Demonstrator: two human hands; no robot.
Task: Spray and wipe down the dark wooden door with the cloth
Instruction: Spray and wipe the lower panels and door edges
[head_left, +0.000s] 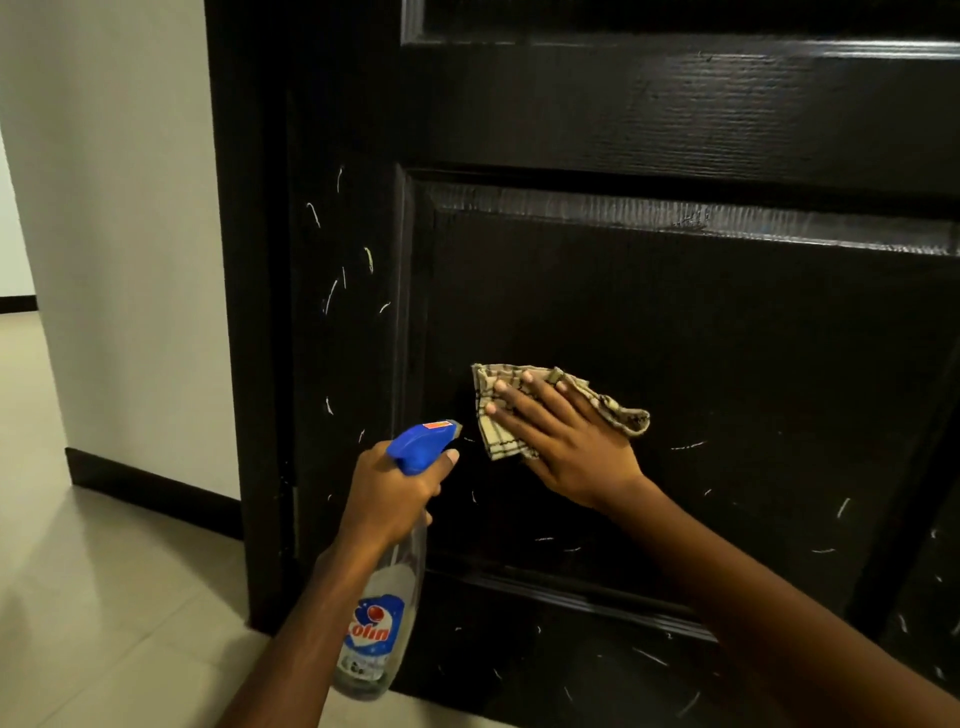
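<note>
While our right hand (566, 441) presses the beige checked cloth (503, 444) flat against the dark wooden door (675, 119), the step in hand reads as the wipe and not the spray. The cloth lies crumpled on the lower recessed panel (753, 364), near its left edge. Our grip on it is no pinch at all: the fingers lie straight and spread across the fabric, with the palm bearing on it. Our left hand (389, 499) holds the clear plastic spray bottle (382, 629) with the blue trigger head just beside the cloth, to its left and a little lower. The grip there is curled round the neck, with 1 finger reaching forward under the nozzle, which points toward the door. We cannot tell whether the trigger is squeezed.

Thin white marks (314, 214) are scattered over the left stile (343, 338), the panel below and right of the cloth, and the bottom rail (545, 654) (whether they are scratches or smears we cannot say from here). We judge the task well short of done, since so many marks show around the 1 patch under the cloth.

The next move, as we judge it, calls for firm, even sweeps toward the marked areas, with fresh spray laid on the stile first and the nozzle kept off the wiping hand.
</note>
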